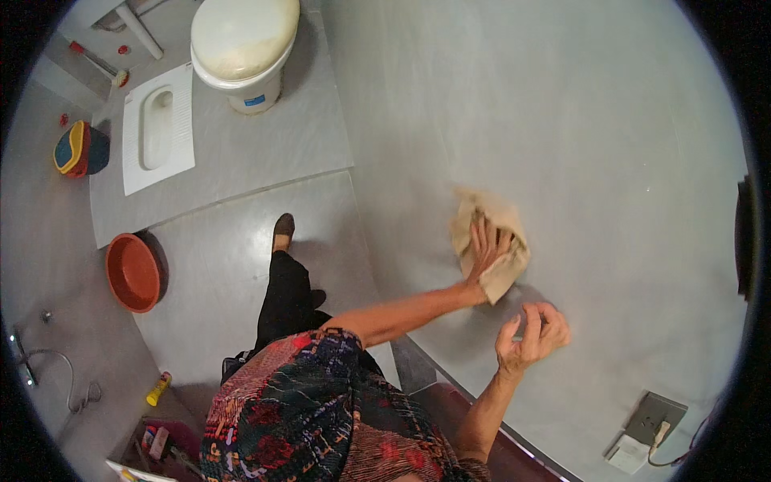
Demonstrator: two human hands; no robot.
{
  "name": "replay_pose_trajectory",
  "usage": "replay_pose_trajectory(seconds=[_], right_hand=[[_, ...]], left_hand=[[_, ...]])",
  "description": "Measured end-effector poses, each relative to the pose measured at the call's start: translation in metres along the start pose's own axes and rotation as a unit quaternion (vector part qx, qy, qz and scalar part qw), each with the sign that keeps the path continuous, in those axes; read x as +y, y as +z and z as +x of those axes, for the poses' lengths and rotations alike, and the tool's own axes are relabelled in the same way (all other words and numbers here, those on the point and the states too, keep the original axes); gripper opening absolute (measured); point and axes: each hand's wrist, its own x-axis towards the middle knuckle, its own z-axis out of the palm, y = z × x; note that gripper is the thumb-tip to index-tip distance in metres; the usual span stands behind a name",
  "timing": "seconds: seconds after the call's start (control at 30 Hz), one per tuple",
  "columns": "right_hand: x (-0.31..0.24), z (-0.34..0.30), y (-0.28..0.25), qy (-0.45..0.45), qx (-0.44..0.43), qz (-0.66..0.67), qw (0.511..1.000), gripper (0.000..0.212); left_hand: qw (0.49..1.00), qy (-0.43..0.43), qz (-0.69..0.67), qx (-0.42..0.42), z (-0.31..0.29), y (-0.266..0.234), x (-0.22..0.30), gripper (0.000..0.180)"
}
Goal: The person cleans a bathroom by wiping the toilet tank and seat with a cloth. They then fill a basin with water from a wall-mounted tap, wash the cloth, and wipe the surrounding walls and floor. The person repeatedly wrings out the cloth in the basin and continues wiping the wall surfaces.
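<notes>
My left hand (487, 247) presses a beige cloth (504, 279) against the smooth grey wall (594, 161). Its fingers lie spread over the cloth, and a fold of fabric covers part of the hand near the wrist. The cloth's upper edge is slightly blurred. Below and to the right of it, my right hand (532, 336) is raised close to the wall with its fingers loosely curled. A gap shows between thumb and forefinger, and nothing is held there. Whether that hand touches the wall, I cannot tell.
A socket (657, 418) with a plug and cable sits low right. Left are a toilet (245, 40), a squat pan (158, 128) on a raised step, a reddish-brown basin (133, 273), a bin (82, 150) and a yellow bottle (159, 389). A shower hose (71, 373) hangs far left.
</notes>
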Motion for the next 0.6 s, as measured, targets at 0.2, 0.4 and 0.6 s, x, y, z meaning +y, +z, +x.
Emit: replay_pose_trajectory(seconds=[0.2,0.4,0.6], right_hand=[[0.033,-0.011,0.019,-0.021,0.043,-0.113,0.992,0.024],[0.029,0.013,0.01,-0.058,0.089,-0.178,0.978,0.026],[0.011,0.011,-0.026,-0.025,0.061,-0.205,0.977,0.024]], left_hand=[[0.993,-0.024,0.094,-0.06,0.131,-0.011,0.004,0.058],[0.942,-0.274,0.049,0.187,0.187,-0.014,-0.073,0.055],[0.956,-0.26,-0.043,0.128,0.129,-0.026,0.002,0.059]])
